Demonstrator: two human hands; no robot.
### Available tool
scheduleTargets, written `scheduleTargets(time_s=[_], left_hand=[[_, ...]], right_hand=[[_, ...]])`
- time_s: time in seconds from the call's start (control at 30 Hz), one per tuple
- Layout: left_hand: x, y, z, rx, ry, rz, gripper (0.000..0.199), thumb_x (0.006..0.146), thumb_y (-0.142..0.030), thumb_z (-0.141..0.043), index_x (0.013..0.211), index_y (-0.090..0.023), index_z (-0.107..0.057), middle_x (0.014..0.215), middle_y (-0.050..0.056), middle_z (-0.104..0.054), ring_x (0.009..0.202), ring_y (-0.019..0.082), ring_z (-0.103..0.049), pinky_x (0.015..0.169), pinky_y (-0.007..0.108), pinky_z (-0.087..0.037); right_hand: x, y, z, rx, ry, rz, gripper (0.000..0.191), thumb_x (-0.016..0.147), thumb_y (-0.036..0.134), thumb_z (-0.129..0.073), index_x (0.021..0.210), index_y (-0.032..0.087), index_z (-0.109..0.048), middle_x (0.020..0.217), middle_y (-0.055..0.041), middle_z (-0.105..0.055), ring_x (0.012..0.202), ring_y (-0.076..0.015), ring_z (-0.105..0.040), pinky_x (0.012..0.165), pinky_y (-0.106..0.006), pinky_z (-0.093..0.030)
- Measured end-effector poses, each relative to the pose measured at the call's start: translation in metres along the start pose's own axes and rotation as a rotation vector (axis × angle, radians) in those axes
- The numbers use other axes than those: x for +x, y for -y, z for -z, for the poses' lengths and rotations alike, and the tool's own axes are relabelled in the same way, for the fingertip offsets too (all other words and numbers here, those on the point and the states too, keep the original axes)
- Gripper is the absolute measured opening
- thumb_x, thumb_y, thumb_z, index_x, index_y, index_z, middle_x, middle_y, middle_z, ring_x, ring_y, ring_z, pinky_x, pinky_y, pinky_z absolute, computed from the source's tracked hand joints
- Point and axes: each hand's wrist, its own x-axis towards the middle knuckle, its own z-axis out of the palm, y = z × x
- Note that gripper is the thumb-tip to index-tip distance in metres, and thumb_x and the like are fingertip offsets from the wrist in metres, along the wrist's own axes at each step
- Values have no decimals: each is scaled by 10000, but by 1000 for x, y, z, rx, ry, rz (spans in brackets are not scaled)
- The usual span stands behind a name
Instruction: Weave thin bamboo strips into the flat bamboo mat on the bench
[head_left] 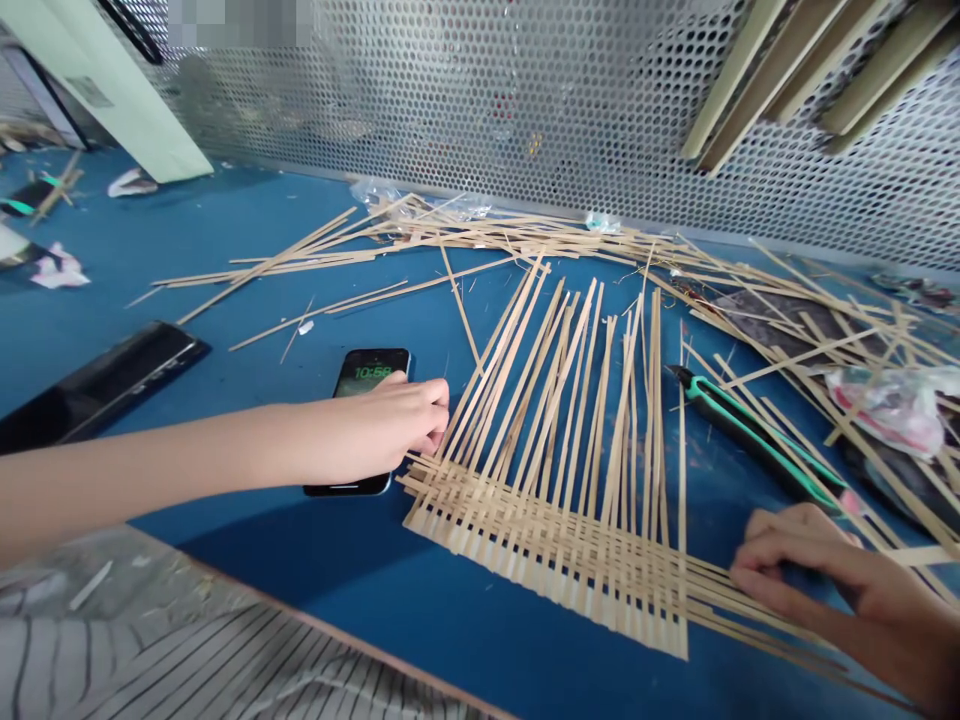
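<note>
From my remote station: the partly woven mat of flat, pale tan, wood-like strips [540, 515] lies on the blue tabletop [300, 570], close to its near edge. Progress, my judgement: a dense checkered band is done across the mat's near part, above a row of small open gaps along its border. Left unwoven: the lengthwise strips [495, 360], fanning toward the tabletop's far edge, plus crosswise ends [712, 575] projecting past the sides, longest at the right.

My bare left hand [409, 412] is at the mat's left side, fingers curled in; whether it pinches a strip, I cannot tell. My bare right hand [832, 575] bends over the crosswise ends; grip unconfirmed. Also noted: loose pale strips [525, 238] heaped along the far edge, a black smartphone [375, 362] partly behind the left hand, a slim black-and-turquoise tool [765, 440] beyond the mat's right side.
</note>
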Motion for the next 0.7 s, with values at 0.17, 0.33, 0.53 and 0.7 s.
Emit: scheduleTargets(time_s=[0.17, 0.33, 0.53, 0.7], left_hand=[[-1, -9, 4, -48, 82, 121, 226, 810, -3, -429, 747, -182, -552, 808, 8, -582, 761, 163, -423, 675, 280, -257], [3, -12, 10, -118, 126, 195, 197, 869, -153, -464, 712, -199, -574, 780, 7, -636, 776, 171, -478, 680, 275, -283], [8, -8, 11, -198, 135, 265, 162, 780, -133, -465, 698, -205, -585, 702, -11, -626, 644, 138, -550, 600, 253, -317], [9, -11, 13, -238, 87, 271, 148, 745, -130, -456, 789, -199, -579, 691, -16, -618, 632, 130, -562, 582, 233, -349]], right_hand=[[0, 18, -5, 10, -40, -37, 507, 772, 755, -582, 645, 282, -710, 684, -50, -612, 713, -248, -525, 698, -414, -406], [0, 15, -5, 49, -31, -64, 445, 758, 717, -643, 662, 288, -707, 654, -32, -580, 749, -252, -503, 744, -415, -384], [6, 15, -6, 36, -1, -14, 435, 786, 694, -632, 671, 281, -701, 684, -32, -601, 756, -243, -496, 735, -405, -375], [13, 17, -6, -6, 46, 14, 442, 806, 669, -620, 630, 268, -676, 668, -31, -593, 748, -237, -489, 732, -402, -378]])
